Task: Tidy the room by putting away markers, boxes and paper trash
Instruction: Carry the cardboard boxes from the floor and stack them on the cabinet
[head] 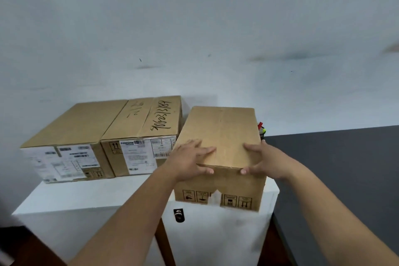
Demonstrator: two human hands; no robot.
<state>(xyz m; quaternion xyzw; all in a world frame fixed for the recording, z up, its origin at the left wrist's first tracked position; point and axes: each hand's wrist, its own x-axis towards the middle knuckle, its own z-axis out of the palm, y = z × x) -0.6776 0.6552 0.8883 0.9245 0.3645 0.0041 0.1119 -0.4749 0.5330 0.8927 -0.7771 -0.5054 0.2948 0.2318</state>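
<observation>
The cardboard box (222, 131) sits at the white table's (86, 192) near right edge. The left hand (190, 157) and right hand (263, 160) each have their grip clamped on its near top edge, fingers on top and thumbs on the front. A labelled box (140, 127) stands just to its left.

— Where are the hands?
— Both are on the plain cardboard box (220, 136). The left hand (190, 157) and right hand (261, 160) lay their fingers on its top and their thumbs on the near face, gripping that edge.
— And the box?
— It is on the white cabinet (86, 192), with its near end past the front edge (a small lock (179, 215) sits just below). The scribbled carton (146, 119) and the labelled carton (71, 123) stand to its left.
</observation>
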